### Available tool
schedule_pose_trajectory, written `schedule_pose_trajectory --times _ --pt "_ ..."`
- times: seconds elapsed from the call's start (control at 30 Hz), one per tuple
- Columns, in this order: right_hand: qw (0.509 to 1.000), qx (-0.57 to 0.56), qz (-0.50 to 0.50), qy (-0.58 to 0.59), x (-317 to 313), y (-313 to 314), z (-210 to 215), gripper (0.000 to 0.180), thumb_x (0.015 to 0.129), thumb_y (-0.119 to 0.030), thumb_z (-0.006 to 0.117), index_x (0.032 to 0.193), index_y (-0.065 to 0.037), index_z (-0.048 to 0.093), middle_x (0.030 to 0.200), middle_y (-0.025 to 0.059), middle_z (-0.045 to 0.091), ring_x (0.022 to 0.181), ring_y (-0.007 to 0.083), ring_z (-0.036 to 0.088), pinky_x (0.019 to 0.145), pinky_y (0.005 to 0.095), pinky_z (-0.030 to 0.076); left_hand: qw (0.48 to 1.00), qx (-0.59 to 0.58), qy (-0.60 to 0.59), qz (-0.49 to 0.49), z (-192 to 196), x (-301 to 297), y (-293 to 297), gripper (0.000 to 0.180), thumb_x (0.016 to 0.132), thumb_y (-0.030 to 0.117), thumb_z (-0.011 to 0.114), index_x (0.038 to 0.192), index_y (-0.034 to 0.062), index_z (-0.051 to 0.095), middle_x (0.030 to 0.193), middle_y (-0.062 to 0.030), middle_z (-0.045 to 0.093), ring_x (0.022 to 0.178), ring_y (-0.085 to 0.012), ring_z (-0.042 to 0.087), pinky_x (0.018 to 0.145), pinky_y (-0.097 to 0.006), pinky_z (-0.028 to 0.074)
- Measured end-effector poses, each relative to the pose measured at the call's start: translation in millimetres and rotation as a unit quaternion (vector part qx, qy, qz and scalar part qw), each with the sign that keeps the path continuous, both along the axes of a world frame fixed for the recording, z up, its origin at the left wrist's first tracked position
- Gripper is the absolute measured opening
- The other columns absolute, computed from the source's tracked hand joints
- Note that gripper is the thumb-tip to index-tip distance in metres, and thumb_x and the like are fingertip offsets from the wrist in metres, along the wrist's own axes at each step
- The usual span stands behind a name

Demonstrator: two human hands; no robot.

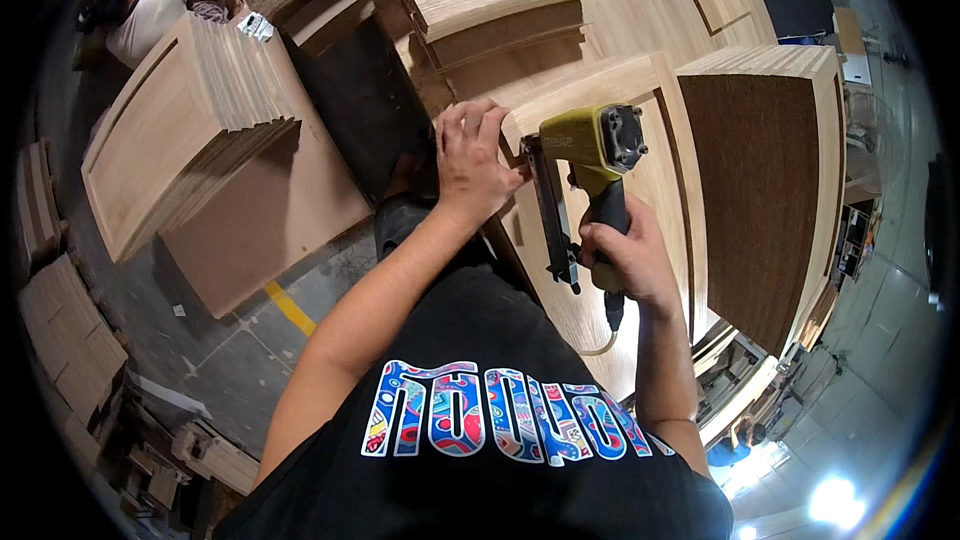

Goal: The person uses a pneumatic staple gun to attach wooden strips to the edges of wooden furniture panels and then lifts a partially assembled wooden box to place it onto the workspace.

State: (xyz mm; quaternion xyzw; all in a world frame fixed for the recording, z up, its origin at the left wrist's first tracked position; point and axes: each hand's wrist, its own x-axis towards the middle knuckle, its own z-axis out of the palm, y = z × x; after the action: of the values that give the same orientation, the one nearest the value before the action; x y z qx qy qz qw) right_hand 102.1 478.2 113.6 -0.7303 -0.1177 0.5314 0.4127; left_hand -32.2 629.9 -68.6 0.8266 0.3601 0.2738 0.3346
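Two bare hands work at a pale framed panel (668,180) in the head view, which lies in front of the person, a little right of the middle. The left hand (470,165) rests at the panel's far left corner, its fingers bent and close together over the edge, the thumb pointing right toward the tool; whether it pinches the wood or only steadies it, I cannot tell. The right hand (635,255) is wrapped around the black grip of a green-and-black nail gun (588,145), which is over the panel with its slim black magazine (550,220) on the left side and its nose near the left thumb. Whether that nose touches the wood is unclear. A thin hose (602,349) runs from the near end of the grip. To the right stands a stack of boards (760,180) with a dark brown face; to the left, another stack of framed panels (190,120) leans above a flat brown board (270,225). Beyond the hands lie pale wood pieces (505,0). Another person (160,25) is at the far left, and a yellow stripe (290,308) marks the grey floor (245,365).
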Motion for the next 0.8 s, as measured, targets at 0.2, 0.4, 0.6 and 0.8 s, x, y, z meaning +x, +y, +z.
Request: schedule_pose_trajectory --times 0.2,0.4,0.6,0.8 --pt "1.0 -0.009 0.017 -0.006 3 3 0 0.026 0.096 -0.009 0.075 0.117 0.001 0.063 0.089 0.0038 0.068 0.073 0.0124 0.068 0.067 0.0303 0.057 1.0 0.014 0.02 0.002 3 0 -1 0.084 0.064 0.032 0.098 0.139 0.0105 0.065 0.143 -0.0085 0.061 0.144 -0.0363 0.049 0.127 -0.052 0.038" --pt "0.997 -0.033 0.058 -0.035 4 11 7 0.024 0.096 -0.012 0.074 0.114 0.0 0.063 0.088 0.0031 0.067 0.074 0.0123 0.068 0.067 0.0298 0.057 0.999 0.01 0.049 -0.005 8 -2 0 0.087 0.063 0.032 0.1 0.139 0.0101 0.064 0.145 -0.0078 0.059 0.147 -0.0354 0.047 0.129 -0.052 0.037" --pt "0.997 -0.045 0.052 -0.031 0 18 13 0.03 0.096 -0.012 0.074 0.121 0.001 0.064 0.088 0.0025 0.067 0.073 0.0118 0.067 0.067 0.0297 0.057 0.999 0.001 0.051 -0.011 7 -2 0 0.087 0.064 0.032 0.101 0.14 0.0105 0.064 0.146 -0.0067 0.059 0.149 -0.035 0.046 0.13 -0.052 0.037" --pt "0.997 -0.039 0.048 -0.034 -1 21 20 0.04 0.095 -0.009 0.073 0.132 0.003 0.064 0.089 0.0025 0.066 0.072 0.0112 0.066 0.066 0.029 0.057 0.999 -0.007 0.047 -0.012 6 -1 1 0.084 0.069 0.038 0.098 0.14 0.0101 0.064 0.146 -0.0079 0.06 0.149 -0.0352 0.046 0.131 -0.052 0.035"
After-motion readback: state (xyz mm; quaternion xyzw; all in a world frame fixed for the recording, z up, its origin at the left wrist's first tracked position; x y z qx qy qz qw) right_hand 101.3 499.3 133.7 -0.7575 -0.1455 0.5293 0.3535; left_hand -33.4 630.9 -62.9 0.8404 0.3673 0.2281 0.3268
